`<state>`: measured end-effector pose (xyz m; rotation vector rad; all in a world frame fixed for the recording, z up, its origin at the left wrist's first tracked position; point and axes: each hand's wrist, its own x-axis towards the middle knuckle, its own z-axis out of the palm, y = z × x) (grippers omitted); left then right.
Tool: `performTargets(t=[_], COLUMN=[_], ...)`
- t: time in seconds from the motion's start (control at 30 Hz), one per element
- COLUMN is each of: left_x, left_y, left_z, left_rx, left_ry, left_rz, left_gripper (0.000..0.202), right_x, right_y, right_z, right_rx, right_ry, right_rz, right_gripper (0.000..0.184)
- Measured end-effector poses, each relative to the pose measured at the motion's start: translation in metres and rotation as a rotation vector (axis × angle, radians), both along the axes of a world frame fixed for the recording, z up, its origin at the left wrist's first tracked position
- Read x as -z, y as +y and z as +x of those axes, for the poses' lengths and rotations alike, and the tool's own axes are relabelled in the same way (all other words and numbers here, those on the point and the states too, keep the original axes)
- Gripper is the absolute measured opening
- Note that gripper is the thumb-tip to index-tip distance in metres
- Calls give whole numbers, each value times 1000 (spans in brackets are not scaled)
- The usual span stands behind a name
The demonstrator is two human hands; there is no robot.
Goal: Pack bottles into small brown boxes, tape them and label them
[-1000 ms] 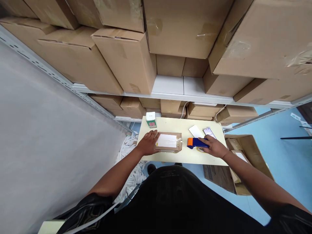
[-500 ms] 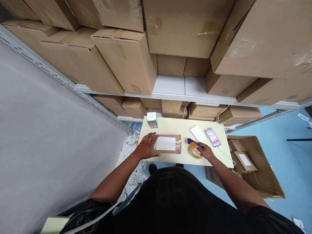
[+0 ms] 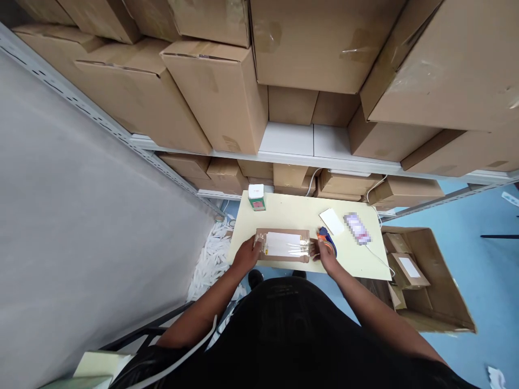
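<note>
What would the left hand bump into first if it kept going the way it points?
The taped brown parcel. The left hand points right at the parcel's left end and seems to be touching it, though depth is hard to judge.

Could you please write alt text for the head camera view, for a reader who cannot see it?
A person's left hand and right hand hold the two ends of a flat taped parcel on a pale yellow table. A blue and orange tape dispenser lies by the right hand, below shelved cardboard boxes.
</note>
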<state>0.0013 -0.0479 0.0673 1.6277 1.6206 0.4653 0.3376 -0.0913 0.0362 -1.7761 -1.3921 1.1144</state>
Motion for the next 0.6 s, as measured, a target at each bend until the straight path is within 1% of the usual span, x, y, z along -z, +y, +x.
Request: performTargets(t=[0.07,0.13,0.17,0.23,0.3,0.37,0.43,0.5,0.6], left_x=[-5,-3,0,14,31,46,55,56,48], left_y=[-7,-15,-18,-23,-23,-17,-3,14,38], left_z=[1,1,1,2,3,5,7,9,14], left_rx=[28,24,27,37,4,-75,-143,-168,-133], left_ry=[-57,-150,-216,-350,-416,-343,-184,-62,-19], left_rz=[30,78,88,76,27,-67,-155,-191,-228], left_gripper=[52,52,57,66,64,52,45,45,44], right_x=[-12,-16,-15,-9,1,9,15,19,22], right_y=[-6,-11,-13,-15,-13,-7,4,18,38], right_z=[-20,-30,-33,-34,-33,-33,-31,-30,-31], right_rx=[20,72,93,107,96,72,72,114,174], right_ry=[124,148,131,67,-3,-47,-81,-99,-55], right_rz=[-18,9,21,2,-60,-168,-272,-322,-354], right_gripper=[68,64,64,64,63,62,61,60,63])
